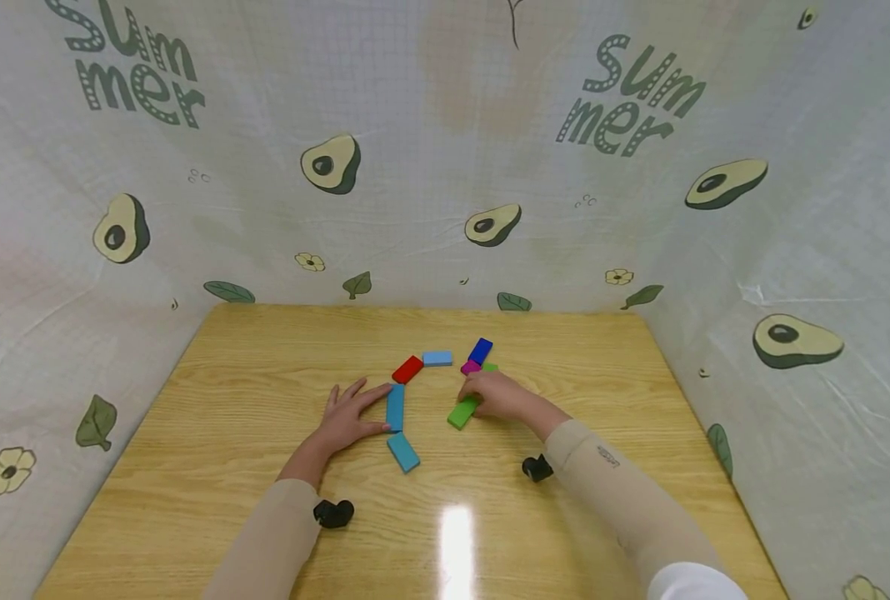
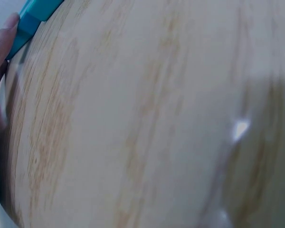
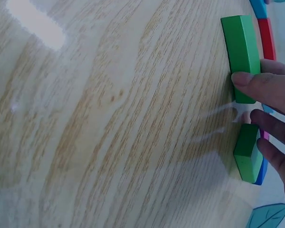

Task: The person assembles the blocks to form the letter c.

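My left hand (image 1: 346,419) lies palm down beside an upright-pointing light blue block (image 1: 395,408). Its straight forefinger and thumb touch that block near its two ends; in the left wrist view the thumb (image 2: 4,40) rests against a teal-looking block edge. My right hand (image 1: 499,395) pinches a long green block (image 1: 462,412) between thumb and forefinger, as the right wrist view shows on the green block (image 3: 242,47). Beside its other fingers lies a second green block (image 3: 248,152), mostly hidden in the head view.
Another light blue block (image 1: 403,452) lies nearer me. Farther back are a red block (image 1: 407,369), a pale blue block (image 1: 437,358), a magenta block (image 1: 471,367) and a dark blue block (image 1: 481,350). A printed cloth (image 1: 415,250) hangs around the wooden table (image 1: 250,358).
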`<state>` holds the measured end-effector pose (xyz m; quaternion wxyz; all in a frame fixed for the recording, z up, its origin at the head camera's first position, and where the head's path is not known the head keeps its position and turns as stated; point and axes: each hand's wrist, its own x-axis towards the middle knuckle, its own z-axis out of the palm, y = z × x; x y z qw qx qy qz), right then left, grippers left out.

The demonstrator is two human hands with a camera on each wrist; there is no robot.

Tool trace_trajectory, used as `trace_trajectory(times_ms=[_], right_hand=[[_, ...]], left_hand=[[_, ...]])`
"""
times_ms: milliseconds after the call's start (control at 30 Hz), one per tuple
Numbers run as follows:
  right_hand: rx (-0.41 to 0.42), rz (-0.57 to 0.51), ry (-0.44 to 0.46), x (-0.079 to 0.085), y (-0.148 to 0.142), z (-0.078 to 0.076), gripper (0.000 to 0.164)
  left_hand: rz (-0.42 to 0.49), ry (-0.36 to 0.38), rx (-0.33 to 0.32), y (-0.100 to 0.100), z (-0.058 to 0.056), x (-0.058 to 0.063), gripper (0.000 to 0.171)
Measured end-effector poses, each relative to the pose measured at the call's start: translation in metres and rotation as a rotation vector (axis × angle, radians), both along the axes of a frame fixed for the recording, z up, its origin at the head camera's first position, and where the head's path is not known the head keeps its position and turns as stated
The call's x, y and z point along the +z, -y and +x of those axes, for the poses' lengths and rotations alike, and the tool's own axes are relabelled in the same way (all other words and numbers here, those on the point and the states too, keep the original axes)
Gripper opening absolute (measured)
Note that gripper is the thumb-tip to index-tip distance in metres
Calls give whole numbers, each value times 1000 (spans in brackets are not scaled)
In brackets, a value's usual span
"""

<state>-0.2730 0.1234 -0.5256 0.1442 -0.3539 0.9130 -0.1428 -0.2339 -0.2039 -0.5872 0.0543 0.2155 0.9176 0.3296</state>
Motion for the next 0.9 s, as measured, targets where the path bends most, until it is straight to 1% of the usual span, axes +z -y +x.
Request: trace_trajectory(times_ms=[200, 400, 633, 767, 900], right_hand=[[10, -1, -50, 1, -4, 6, 28], [43, -38, -96, 1, -5, 19, 29], [21, -119, -57, -4, -4, 37, 30], [5, -136, -49, -7, -3, 47, 30], [-12, -184, -3, -8, -2, 58, 30]], left_hand=[[-3, 4, 1, -1, 0, 1, 74], [2, 1, -2, -2, 0, 1, 74], [-7, -8, -1, 0, 0, 1, 74], [-7, -5, 0, 1, 0, 2, 75], [-7, 11, 3, 0, 0, 2, 75]])
